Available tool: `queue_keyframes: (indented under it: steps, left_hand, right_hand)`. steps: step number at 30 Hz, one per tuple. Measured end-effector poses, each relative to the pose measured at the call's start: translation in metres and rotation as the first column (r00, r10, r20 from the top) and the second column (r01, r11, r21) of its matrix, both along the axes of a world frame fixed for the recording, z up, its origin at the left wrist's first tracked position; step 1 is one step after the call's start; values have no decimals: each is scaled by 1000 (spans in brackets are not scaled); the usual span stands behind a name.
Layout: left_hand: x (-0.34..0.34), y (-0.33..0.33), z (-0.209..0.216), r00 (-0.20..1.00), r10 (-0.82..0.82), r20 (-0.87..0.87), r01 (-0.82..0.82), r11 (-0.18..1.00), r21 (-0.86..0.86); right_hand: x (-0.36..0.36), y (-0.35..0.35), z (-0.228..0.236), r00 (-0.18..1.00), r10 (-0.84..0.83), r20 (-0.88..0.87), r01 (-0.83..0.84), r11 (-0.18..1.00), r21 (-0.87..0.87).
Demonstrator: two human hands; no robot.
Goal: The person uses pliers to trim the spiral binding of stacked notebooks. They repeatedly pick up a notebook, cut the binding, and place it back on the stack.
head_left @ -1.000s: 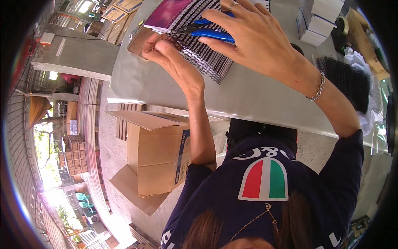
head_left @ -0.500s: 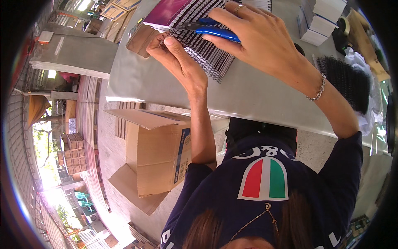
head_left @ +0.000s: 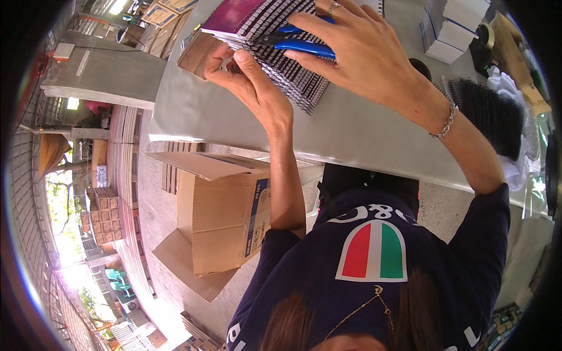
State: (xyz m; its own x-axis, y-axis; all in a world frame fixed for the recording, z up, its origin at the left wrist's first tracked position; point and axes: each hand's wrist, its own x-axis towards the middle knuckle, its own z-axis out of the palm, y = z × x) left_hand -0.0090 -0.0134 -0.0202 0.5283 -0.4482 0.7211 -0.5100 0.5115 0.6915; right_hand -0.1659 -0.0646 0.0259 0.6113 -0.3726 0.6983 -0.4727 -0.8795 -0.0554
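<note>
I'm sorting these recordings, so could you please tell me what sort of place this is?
Probably a bookbinding workshop: spiral-bound books are stacked on the grey table, apparent black binding coils lie to the right, and the right hand holds a blue-handled tool.

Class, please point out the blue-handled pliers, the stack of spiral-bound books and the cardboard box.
Blue-handled pliers (head_left: 303,47): head view, on the lower handle.
Spiral-bound books (head_left: 291,76): head view, on the bound edges.
Cardboard box (head_left: 222,225): head view, on a side panel.
</note>
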Motion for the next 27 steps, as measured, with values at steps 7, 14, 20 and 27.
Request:
queue_keyframes:
  steps: [7, 14, 20, 27]
  left_hand:
    - [6, -1, -10, 998, 58, 20, -59, 996, 64]
    - [1, -4, -6, 996, 52, -77, -55, 998, -38]
    - [-7, -2, -4, 998, 33, -52, -35, 998, -45]
    - [5, -2, -20, 999, 4, -40, -3, 999, 41]
  right_hand:
    - [9, -9, -9, 997, -24, 77, 20, 998, 58]
    - [-1, -5, -19, 980, -52, 193, 79, 987, -139]
    - [-1, 0, -15, 991, -81, 104, 90, 992, -87]
    - [8, -11, -20, 987, -19, 163, 42, 990, -137]
